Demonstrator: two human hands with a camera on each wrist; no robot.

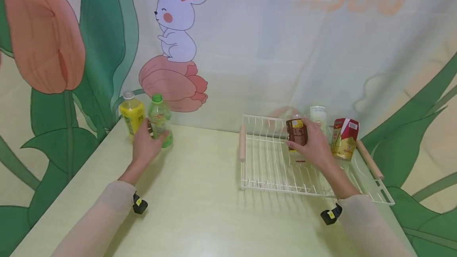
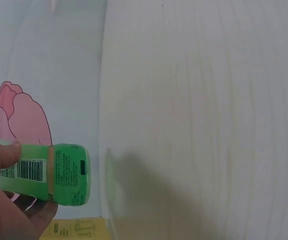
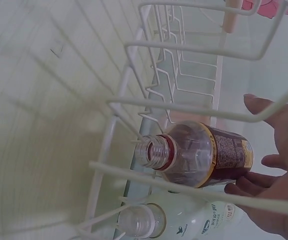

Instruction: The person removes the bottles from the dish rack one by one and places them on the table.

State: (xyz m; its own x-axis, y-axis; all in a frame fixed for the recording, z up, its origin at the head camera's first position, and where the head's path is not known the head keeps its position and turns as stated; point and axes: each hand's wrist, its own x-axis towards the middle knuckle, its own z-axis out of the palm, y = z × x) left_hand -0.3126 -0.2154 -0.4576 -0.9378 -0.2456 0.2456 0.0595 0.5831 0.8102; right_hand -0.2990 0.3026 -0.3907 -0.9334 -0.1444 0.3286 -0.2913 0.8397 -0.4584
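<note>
My left hand point(image 1: 145, 142) grips a clear green bottle point(image 1: 159, 110) with a green cap, thumb on one side and fingers round the other. In the left wrist view the bottle's green base point(image 2: 71, 175) is close over the table. My right hand point(image 1: 315, 144) is at a brown-labelled clear bottle point(image 1: 296, 130) standing upside down in a white wire rack point(image 1: 242, 187). The right wrist view shows the bottle's uncapped neck point(image 3: 154, 151) among the wires, my fingers touching its side near the base and my thumb point(image 3: 259, 106) apart from it.
A yellow bottle point(image 1: 131, 110) stands left of the green one. Inside the rack, a white bottle point(image 1: 317, 116) and a red-and-gold container point(image 1: 344, 138) stand right of the brown-labelled bottle. Wooden handles point(image 1: 242, 144) flank the rack. A printed cloth point(image 1: 250, 50) hangs behind the table point(image 1: 200, 209).
</note>
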